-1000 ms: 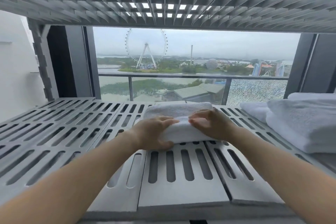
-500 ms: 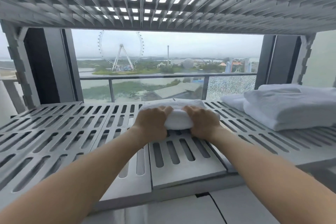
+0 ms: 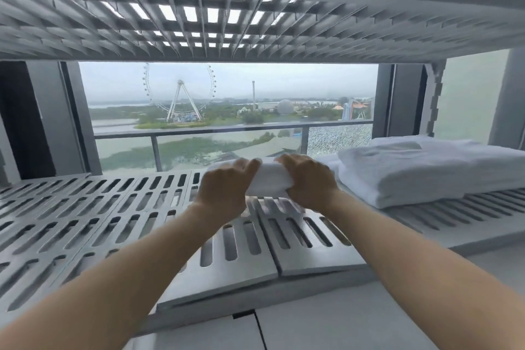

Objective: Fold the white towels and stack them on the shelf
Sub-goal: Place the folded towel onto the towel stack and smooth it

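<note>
Ferris wheel [image 3: 179, 94] beyond window [image 3: 312, 85]; balcony railing [image 3: 227, 129] below; dome [image 3: 285, 106] right.

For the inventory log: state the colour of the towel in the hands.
White, plain; the towel shows best in the head view.

Your folded towel [image 3: 268, 179] is white cloth, matt, soft-napped; your stacked towels [image 3: 426, 170] match, terry-rough at the folds; your shelf [image 3: 85, 221] looks moulded grey plastic, smooth, with a faint sheen.
</note>
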Motion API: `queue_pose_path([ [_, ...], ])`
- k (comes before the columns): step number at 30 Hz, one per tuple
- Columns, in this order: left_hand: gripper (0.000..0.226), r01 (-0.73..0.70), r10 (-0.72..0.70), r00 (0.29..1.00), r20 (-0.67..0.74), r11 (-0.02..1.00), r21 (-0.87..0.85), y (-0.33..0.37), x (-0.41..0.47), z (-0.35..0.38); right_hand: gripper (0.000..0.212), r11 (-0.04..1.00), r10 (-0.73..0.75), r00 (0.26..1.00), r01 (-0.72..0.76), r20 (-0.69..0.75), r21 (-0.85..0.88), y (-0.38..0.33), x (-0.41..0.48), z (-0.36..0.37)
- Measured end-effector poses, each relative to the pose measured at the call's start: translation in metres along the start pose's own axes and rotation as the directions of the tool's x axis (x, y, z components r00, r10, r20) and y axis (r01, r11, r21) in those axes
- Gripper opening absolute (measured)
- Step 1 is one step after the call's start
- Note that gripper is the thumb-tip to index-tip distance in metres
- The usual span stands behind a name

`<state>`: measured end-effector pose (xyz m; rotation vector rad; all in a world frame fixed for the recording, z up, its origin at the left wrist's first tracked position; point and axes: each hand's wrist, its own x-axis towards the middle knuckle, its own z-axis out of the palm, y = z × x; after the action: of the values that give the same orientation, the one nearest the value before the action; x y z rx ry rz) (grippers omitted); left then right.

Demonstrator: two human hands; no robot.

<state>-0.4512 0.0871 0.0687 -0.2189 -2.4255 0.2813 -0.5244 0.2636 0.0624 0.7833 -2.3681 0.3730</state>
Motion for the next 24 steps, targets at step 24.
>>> queue_pose_path([
  [24,0.055,-0.047,0.088,0.961,-0.262,0.986,0.157,0.132,0.178,-0.014,0.048,0.985,-0.140,0.943,0.163,-0.300,0.050,0.213,0.057,-0.069],
])
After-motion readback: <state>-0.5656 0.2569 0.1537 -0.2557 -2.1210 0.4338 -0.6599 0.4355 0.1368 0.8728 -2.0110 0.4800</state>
